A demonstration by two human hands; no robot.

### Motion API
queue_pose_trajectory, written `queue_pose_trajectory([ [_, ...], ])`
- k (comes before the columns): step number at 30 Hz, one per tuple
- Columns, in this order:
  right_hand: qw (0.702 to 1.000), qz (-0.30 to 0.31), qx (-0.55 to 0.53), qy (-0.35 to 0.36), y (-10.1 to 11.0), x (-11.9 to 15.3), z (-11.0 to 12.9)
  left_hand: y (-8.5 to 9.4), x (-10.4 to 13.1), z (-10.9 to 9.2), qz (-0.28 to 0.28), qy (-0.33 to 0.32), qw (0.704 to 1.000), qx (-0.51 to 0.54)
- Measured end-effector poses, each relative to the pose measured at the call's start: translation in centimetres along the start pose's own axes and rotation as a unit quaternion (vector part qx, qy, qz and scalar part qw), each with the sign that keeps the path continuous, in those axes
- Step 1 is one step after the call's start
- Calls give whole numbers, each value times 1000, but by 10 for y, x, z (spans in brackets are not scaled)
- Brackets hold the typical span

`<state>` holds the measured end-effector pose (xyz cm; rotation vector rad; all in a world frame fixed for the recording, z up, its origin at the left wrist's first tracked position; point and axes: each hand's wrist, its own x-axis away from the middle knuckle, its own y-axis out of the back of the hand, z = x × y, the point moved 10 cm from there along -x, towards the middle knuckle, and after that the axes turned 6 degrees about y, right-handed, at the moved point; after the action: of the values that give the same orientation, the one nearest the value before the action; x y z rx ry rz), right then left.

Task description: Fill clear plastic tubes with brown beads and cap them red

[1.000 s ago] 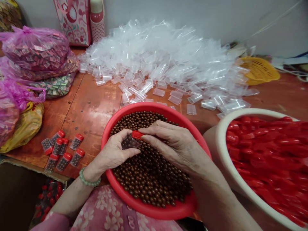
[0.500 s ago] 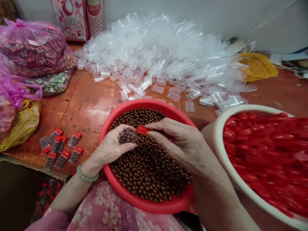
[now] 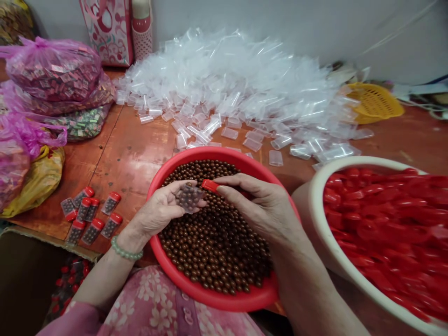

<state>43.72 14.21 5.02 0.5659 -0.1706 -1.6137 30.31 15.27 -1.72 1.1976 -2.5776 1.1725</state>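
Between the thumb and fingers of my left hand [image 3: 159,210] is a clear plastic container [image 3: 190,198] filled with small brown balls. My right hand [image 3: 268,207] pinches a red cap [image 3: 210,185] by its right end; the cap's left end is close to the container's mouth, with a small gap between them. Both hands are above a red basin [image 3: 224,303] of shiny brown balls [image 3: 217,261]. To the left on the table lie several filled containers with red caps [image 3: 94,231].
A heap of clear empty containers [image 3: 231,79] covers the back of the table [image 3: 115,154]. At right stands a white tub [image 3: 317,205] full of red caps [image 3: 385,224]. Tied plastic bags [image 3: 56,70] sit at left, a yellow basket [image 3: 378,102] at back right. A box with capped containers [image 3: 72,280] is at lower left.
The container in my left hand has turned so more of its face shows. My right hand still holds the red cap, now tilted slightly. The whole view has shifted a little.
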Motion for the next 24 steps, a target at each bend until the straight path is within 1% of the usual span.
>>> queue_pose_trajectory([
  [4, 999, 17, 12, 41, -5, -10, 11, -1, -1, 3, 13, 4, 1000, -3],
  [10, 994, 87, 22, 69, -23, -19, 16, -4, 0, 7, 44, 14, 998, -32],
  [12, 993, 91, 30, 74, -22, -19, 17, -3, 0, 7, 42, 16, 998, -31],
  [17, 995, 72, 35, 63, -13, -19, 16, -1, 0, 6, 30, 11, 999, -12],
  [19, 994, 79, 36, 70, -15, -20, 19, -2, 0, 7, 37, 12, 999, -16],
  [22, 989, 106, 50, 91, -21, -20, 24, -4, 0, 6, 49, 4, 998, -27],
  [24, 985, 123, 63, 104, -23, -20, 28, -3, -1, 5, 47, -1, 999, -28],
])
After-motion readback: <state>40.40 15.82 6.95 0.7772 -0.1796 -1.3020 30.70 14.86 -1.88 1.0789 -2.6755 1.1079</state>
